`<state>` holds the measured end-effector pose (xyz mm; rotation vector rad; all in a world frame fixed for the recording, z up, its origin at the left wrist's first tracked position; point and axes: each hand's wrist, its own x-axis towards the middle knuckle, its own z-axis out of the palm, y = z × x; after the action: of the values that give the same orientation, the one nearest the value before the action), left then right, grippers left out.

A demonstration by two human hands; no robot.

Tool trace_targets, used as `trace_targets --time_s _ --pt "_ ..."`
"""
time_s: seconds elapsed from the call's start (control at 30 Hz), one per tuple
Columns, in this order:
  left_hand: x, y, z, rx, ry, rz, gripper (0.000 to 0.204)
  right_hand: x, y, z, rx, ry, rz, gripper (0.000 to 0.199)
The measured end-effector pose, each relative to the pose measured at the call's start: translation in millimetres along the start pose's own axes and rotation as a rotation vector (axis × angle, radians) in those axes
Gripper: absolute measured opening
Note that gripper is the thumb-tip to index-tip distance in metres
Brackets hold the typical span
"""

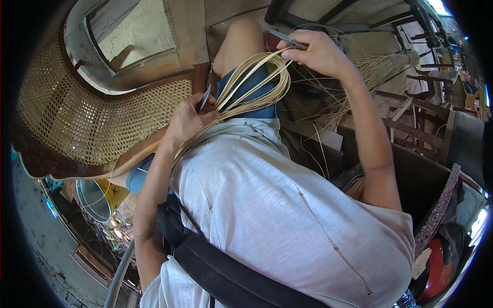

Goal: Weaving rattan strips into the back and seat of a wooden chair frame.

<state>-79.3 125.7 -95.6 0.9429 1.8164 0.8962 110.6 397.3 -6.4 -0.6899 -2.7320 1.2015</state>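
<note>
My left hand (188,118) is closed round the lower end of a looped bundle of cane strands (280,88), which lies over my lap. A narrow pointed metal piece (205,96) sticks up from its fingers; its kind I cannot make out. Up and to the right, my right hand (323,54) is closed on a slim grey pointed tool (280,36) with a bit of yellow near the grip. A pale strand of the bundle runs up to its fingertips. Left of my left hand is a curved wooden seat frame with woven cane (102,126).
A wooden frame with an opening (187,38) stands beyond the woven seat. A yellow bucket (117,197) is at the lower left. Loose cane strands (377,69) spread at the right, near dark wooden furniture (418,131). A black strap (215,262) crosses my shirt.
</note>
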Motion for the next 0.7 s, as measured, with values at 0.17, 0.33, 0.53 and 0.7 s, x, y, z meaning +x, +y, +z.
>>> trace_targets --time_s 0.17,0.33,0.53,0.7 --pt "-3 -3 0 0.046 -0.008 0.053 0.031 6 -3 -34 -0.055 -0.015 0.074 0.019" --pt "-9 -1 -8 0.112 -0.049 0.074 0.04 23 8 -239 0.663 0.873 0.124 0.027" --pt "14 92 1 -0.146 0.021 0.307 0.046 -10 -6 -288 0.547 0.99 0.094 0.028" --pt "31 146 18 -0.296 -0.384 0.536 0.035 -9 -27 -315 0.454 1.039 0.066 0.03"
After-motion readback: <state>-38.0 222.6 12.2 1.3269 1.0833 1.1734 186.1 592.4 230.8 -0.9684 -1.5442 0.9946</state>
